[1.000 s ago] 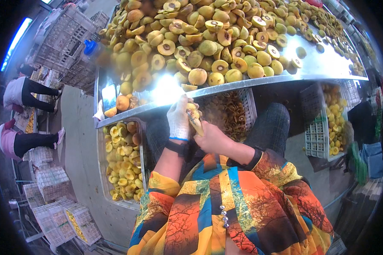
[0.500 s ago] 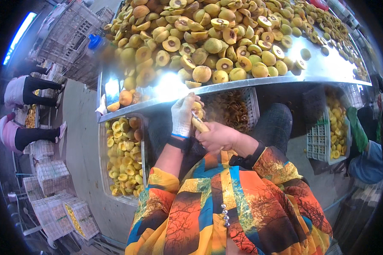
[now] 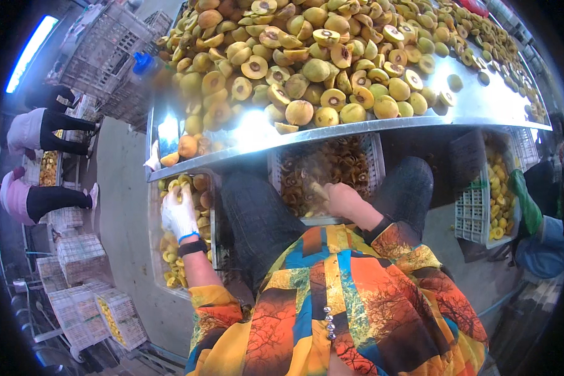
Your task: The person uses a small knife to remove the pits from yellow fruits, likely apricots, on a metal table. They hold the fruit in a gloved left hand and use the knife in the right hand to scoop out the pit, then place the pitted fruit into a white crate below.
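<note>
My left hand [image 3: 180, 212], in a white glove with a blue cuff edge, is over the clear crate [image 3: 214, 241] of pitted yellow peach halves [image 3: 183, 266] at the left. Its fingers are apart, fingertips among the fruit, and no piece is plainly gripped. My bare right hand [image 3: 346, 202] is closed round a pitting tool [image 3: 320, 190] with a pale handle; its metal end is blurred. The tool points over a white crate [image 3: 375, 160] of brown pits and scraps [image 3: 326, 166] between my knees. Above, halved peaches with pits [image 3: 332, 99] are heaped on a metal table [image 3: 244, 150].
The table's raised metal edge crosses in front of me. A white crate of yellow halves [image 3: 471, 216] stands at the right beside a person's green-gloved hand [image 3: 525, 200]. Stacked crates [image 3: 81, 260] and two people in pink tops stand at the left. A blue-capped bottle [image 3: 143, 62] is at the table's left.
My left hand has left the peach half it held at the tool and moved left and down to the clear crate. My right hand has shifted right, still holding the pitting tool.
</note>
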Action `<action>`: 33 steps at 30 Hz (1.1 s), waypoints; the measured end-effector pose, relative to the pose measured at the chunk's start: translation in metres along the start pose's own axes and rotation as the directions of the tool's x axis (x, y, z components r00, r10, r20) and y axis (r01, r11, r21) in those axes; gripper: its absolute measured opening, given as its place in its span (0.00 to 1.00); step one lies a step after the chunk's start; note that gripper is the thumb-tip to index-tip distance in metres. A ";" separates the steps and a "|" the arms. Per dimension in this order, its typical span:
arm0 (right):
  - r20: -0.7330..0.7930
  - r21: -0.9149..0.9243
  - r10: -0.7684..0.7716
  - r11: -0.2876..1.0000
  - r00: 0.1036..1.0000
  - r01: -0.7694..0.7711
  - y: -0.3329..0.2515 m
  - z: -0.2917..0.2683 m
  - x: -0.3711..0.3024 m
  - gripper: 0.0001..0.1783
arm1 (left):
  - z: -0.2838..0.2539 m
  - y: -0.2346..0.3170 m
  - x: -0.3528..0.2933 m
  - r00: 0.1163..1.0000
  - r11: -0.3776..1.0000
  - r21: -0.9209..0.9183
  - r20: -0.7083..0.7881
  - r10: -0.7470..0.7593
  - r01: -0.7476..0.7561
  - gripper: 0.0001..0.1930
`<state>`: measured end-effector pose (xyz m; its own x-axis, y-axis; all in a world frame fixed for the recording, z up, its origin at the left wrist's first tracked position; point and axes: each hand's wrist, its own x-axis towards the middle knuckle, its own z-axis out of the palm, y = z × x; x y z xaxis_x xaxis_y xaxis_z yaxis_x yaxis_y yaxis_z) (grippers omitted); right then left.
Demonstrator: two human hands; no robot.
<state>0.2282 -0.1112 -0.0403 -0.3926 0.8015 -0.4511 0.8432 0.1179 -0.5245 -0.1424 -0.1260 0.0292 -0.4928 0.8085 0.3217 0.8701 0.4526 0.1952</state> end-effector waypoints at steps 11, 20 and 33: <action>-0.430 0.384 0.001 0.906 0.903 0.181 0.006 -0.001 0.000 0.19 | 0.068 0.241 0.015 0.834 0.904 -0.281 0.367 0.411 -0.322 0.30; -0.484 0.632 0.222 0.757 0.846 0.163 -0.045 -0.056 0.004 0.23 | 0.072 0.197 0.022 0.933 0.735 -0.673 0.210 0.292 -0.079 0.23; -0.439 0.731 0.303 0.668 0.846 0.140 -0.036 -0.075 -0.016 0.23 | 0.076 0.237 0.012 0.892 0.828 -0.514 0.234 0.387 -0.224 0.22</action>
<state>0.2314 -0.0847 0.0397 0.0849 0.9710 -0.2237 0.2396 -0.2378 -0.9413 0.0589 0.0193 0.0090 -0.1000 0.9843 0.1456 0.8248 0.0002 0.5654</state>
